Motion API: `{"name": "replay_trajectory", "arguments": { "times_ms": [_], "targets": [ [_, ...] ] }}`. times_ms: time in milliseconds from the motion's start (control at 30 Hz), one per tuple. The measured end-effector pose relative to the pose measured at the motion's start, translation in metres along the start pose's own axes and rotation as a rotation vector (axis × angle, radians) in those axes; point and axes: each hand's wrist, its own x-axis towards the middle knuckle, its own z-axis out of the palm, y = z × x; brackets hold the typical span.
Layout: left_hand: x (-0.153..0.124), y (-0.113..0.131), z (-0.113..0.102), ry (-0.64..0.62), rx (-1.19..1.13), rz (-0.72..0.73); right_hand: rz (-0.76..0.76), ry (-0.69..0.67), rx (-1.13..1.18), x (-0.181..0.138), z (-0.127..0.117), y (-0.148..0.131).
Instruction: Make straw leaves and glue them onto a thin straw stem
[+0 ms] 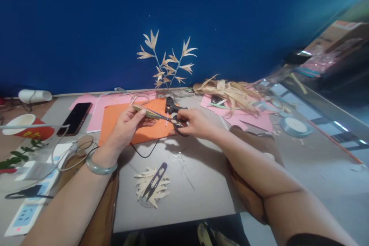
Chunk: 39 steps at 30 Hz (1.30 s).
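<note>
Just ahead of the body, the left hand (130, 120) pinches a dried husk strip (145, 112) between thumb and fingers, its other fingers loosely curled, probably so the piece stays steady against the blades. The right hand (196, 121), closed around the handle loops of black scissors (165, 118), points them leftward along the strip; how far the blades are parted is hard to tell. Beneath both hands lies an orange sheet (113, 119), perhaps shielding the tabletop, with a black glue gun (170, 104) just beyond the right fingers, apparently within easy reach. Nearer the body, between the forearms, thread snips (156, 180) rest on cut husk pieces (140, 180). Loose husks (227, 94) are heaped beyond the right hand, and a husk-leaved branch (170, 70) stands upright beyond both hands, seemingly out of the way.
</note>
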Motion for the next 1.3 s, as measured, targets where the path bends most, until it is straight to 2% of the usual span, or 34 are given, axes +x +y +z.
{"name": "replay_trajectory", "arguments": {
  "times_ms": [200,667,967,1300],
  "targets": [
    [0.0,0.0,-0.002,-0.007,-0.007,-0.005,0.053,0.02,-0.021,-0.002,-0.004,-0.006],
    [0.001,-0.001,-0.003,0.008,0.006,-0.027,0.163,0.036,-0.236,-0.005,-0.012,-0.023],
    [0.0,-0.001,-0.001,0.047,0.026,-0.051,0.131,0.077,-0.341,-0.009,-0.011,-0.026],
    [-0.001,-0.005,0.001,0.013,0.038,-0.114,0.132,0.049,-0.366,-0.009,-0.012,-0.029]
  ]
}}
